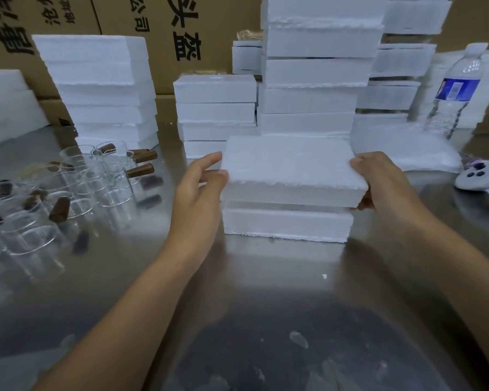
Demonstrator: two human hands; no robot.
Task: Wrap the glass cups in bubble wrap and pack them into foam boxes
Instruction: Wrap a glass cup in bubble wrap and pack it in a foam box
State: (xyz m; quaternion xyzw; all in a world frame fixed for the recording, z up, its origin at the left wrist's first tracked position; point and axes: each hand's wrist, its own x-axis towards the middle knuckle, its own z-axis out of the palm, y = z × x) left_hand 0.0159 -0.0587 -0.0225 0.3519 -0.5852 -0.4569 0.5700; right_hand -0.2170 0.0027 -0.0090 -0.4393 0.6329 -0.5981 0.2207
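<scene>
A white foam box half (291, 170) is held just above a second foam half (287, 224) that lies on the steel table (237, 292). My right hand (384, 179) grips its right end, thumb on top and fingers underneath. My left hand (201, 184) touches the left end with thumb and fingertips, fingers mostly straight. Several glass cups (76, 190) with brown wooden handles stand and lie at the left of the table. A sheet of bubble wrap (407, 148) lies at the back right.
Stacks of white foam boxes stand behind: one at the back left (102, 88), a low one in the middle (215, 108), a tall one (316, 66) beside it. A water bottle (455, 91) stands at the right, and a white controller (480, 179) lies by the right edge. Cardboard cartons (153, 29) form the backdrop.
</scene>
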